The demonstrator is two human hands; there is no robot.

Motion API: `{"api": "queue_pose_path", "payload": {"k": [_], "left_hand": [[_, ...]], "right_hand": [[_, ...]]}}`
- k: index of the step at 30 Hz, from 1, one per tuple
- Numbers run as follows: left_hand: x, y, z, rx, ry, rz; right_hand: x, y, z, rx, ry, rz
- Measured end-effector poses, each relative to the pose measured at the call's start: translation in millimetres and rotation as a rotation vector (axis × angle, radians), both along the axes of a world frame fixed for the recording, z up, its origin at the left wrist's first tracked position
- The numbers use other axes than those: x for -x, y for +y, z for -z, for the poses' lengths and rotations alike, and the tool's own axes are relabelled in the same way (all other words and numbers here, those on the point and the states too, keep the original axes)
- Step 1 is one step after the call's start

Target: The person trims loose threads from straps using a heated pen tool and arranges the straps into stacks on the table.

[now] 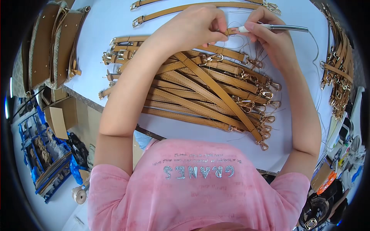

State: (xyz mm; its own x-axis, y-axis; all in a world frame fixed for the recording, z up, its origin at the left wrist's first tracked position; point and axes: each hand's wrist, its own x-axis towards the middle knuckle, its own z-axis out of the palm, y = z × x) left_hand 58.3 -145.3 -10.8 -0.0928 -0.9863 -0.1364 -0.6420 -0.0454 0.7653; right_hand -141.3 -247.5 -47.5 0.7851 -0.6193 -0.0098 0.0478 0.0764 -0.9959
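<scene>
Head view: left hand [198, 25] pinched a tan strap [231, 31], right hand [271, 36] gripped a pen-like tool [288, 27] at it, and a thread-trailing strap pile [217, 90] suggested work remained.

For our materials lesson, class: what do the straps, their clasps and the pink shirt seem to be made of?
Straps: leather or imitation leather; tan, smooth, slightly glossy, with stitching along edges. Clasps: probably metal, polished, judging by the bright glints. Pink shirt: soft fabric, perhaps cotton; matte, with loose folds.
</scene>
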Motion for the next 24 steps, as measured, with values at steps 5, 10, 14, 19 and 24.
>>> {"api": "queue_pose_path", "payload": {"k": [5, 10, 14, 19, 24], "left_hand": [[-5.5, -1.1, -8.9, 0.031, -0.032, 0.065], [-12.7, -1.4, -1.4, -0.062, 0.149, 0.061], [-15.8, -1.7, -0.5, -0.09, 0.079, 0.072], [-12.6, 2.7, -1.6, -0.206, 0.334, -0.03], [-13.4, 2.0, 0.5, -0.189, 0.301, -0.003]], "right_hand": [[-2.1, 1.2, 2.6, 0.192, 0.047, -0.038], [-4.0, 7.1, 0.0, 0.221, 0.066, -0.05], [-4.7, 8.9, 1.5, 0.243, 0.065, -0.06], [-5.1, 12.0, 0.9, 0.319, 0.145, -0.03], [-6.3, 14.8, 2.0, 0.33, 0.154, -0.02]]}}
